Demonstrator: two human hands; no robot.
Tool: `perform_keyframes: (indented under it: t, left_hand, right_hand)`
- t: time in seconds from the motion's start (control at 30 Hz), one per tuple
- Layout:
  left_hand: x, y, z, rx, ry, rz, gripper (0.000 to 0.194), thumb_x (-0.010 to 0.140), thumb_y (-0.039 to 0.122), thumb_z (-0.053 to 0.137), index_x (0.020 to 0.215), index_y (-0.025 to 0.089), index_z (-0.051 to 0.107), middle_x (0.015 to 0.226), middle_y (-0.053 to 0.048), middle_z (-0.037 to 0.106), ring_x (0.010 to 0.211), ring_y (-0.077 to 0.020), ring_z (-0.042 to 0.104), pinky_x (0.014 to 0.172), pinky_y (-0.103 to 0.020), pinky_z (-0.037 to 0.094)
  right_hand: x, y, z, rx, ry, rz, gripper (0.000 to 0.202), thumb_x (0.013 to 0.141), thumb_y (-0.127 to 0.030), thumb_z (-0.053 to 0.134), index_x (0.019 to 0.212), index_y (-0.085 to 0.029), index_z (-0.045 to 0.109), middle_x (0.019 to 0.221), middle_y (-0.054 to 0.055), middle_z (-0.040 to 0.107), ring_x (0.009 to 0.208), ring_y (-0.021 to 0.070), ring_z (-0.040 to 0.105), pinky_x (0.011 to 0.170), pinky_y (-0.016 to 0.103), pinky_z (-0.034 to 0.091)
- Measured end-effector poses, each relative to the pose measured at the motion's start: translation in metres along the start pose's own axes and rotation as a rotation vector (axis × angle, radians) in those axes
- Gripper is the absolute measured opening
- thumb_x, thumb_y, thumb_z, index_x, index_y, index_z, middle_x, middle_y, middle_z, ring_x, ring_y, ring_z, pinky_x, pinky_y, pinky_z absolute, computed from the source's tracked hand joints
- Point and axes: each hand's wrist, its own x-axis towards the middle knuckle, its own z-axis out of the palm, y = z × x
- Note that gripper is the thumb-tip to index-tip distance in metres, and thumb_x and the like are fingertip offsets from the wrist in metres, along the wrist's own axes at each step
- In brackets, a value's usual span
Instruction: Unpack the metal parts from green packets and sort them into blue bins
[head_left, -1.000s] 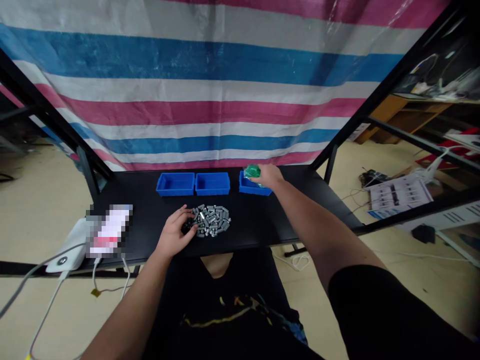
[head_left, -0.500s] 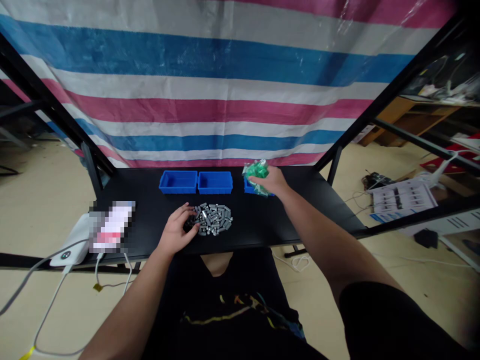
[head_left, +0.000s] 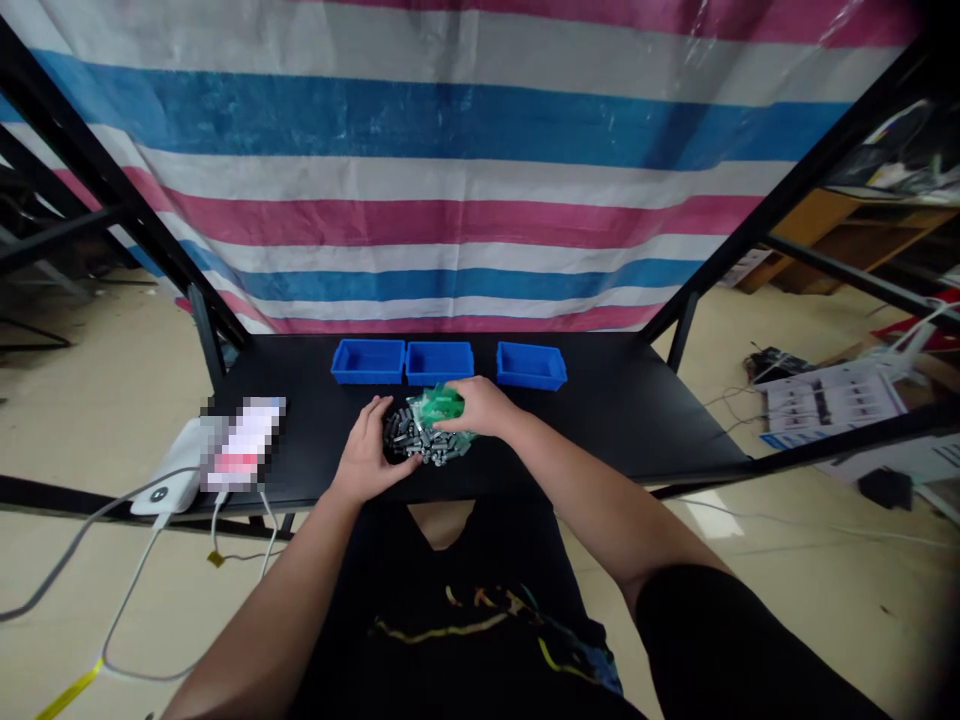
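A heap of small silvery metal parts (head_left: 409, 440) lies on the black table, too small to tell their exact kind. My left hand (head_left: 369, 455) rests at the heap's left side, fingers apart and curved around its edge, with nothing held. Above the heap's right part, my right hand (head_left: 480, 405) grips a clear plastic bag with green contents (head_left: 439, 404). The bag covers some of the metal parts. Behind the heap stand two blue bins side by side, the left bin (head_left: 369, 380) and the middle bin (head_left: 439, 377). A third blue bin (head_left: 531, 382) sits apart to the right.
At the table's left end lie a white power bank (head_left: 174, 480) with cables and a blurred-out phone (head_left: 244, 445). A striped sheet (head_left: 450, 220) hangs behind the table (head_left: 622, 430). Black frame posts (head_left: 679, 320) rise on both sides.
My right hand has carried the green bag from the right bin leftward and nearer, over the metal heap. My left hand stays beside the heap. The view has shifted slightly.
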Motion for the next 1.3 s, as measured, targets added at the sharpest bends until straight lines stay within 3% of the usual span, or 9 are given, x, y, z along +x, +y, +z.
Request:
perform_keyframes:
  t: [0.1,0.2,0.5,0.7,1.07,1.2,1.3]
  left_hand:
    - [-0.004,0.008,0.008,-0.019,0.019,-0.062,0.119,0.071,0.061,0.082,0.161,0.018,0.018,0.159,-0.021,0.036,0.152,-0.0417,0.031,0.121,-0.06,0.037]
    - [-0.004,0.014,0.018,-0.018,0.019,-0.079,0.126,0.066,0.065,0.084,0.163,0.02,0.015,0.162,-0.02,0.034,0.153,-0.0425,0.029,0.122,-0.062,0.033]
    - [0.003,0.01,0.031,-0.008,-0.041,-0.158,0.109,0.07,0.066,0.082,0.156,0.025,0.029,0.155,-0.015,0.048,0.152,-0.0402,0.034,0.12,-0.059,0.037]
    - [0.001,0.007,0.037,0.039,-0.033,-0.173,0.116,0.073,0.065,0.079,0.16,0.017,0.019,0.154,-0.023,0.046,0.142,-0.0413,0.048,0.114,-0.058,0.045]
    - [0.001,0.014,0.036,0.081,-0.007,-0.157,0.106,0.079,0.061,0.075,0.157,0.01,0.024,0.149,-0.026,0.046,0.141,-0.0408,0.047,0.112,-0.056,0.047]
    - [0.002,0.014,0.034,0.029,-0.001,-0.197,0.114,0.079,0.059,0.076,0.161,0.012,0.013,0.149,-0.025,0.046,0.14,-0.0391,0.05,0.111,-0.054,0.048]
    - [0.001,0.014,0.033,-0.003,0.007,-0.213,0.121,0.078,0.057,0.078,0.164,0.015,0.004,0.15,-0.024,0.046,0.14,-0.0385,0.05,0.111,-0.054,0.049]
  right_hand:
    - [0.005,-0.009,0.011,-0.093,-0.056,-0.087,0.041,0.068,-0.048,0.088,0.095,-0.02,0.074,0.088,0.004,0.075,0.083,0.0227,0.068,0.069,0.028,0.04]
    - [0.007,-0.011,0.022,-0.153,-0.076,-0.115,0.038,0.07,-0.045,0.087,0.096,-0.021,0.073,0.092,0.004,0.076,0.085,0.0231,0.068,0.068,0.029,0.039]
    - [0.011,-0.004,0.036,-0.144,-0.059,-0.134,0.054,0.07,-0.054,0.087,0.11,-0.024,0.068,0.106,0.005,0.074,0.099,0.0256,0.068,0.079,0.032,0.044]
    - [0.008,0.009,0.047,-0.065,0.018,-0.099,0.064,0.065,-0.057,0.089,0.116,-0.026,0.066,0.108,0.005,0.074,0.099,0.027,0.07,0.083,0.035,0.049]
    - [0.001,0.022,0.059,0.064,0.152,-0.143,0.079,0.065,-0.059,0.088,0.132,-0.027,0.059,0.128,0.008,0.069,0.118,0.0297,0.064,0.106,0.043,0.046]
    - [0.001,0.025,0.058,0.052,0.236,-0.227,0.075,0.068,-0.063,0.084,0.127,-0.024,0.06,0.129,0.011,0.065,0.125,0.0321,0.058,0.112,0.048,0.04]
    - [-0.001,0.025,0.057,0.027,0.275,-0.229,0.06,0.075,-0.06,0.079,0.12,-0.024,0.062,0.123,0.011,0.064,0.118,0.0316,0.057,0.107,0.048,0.042]
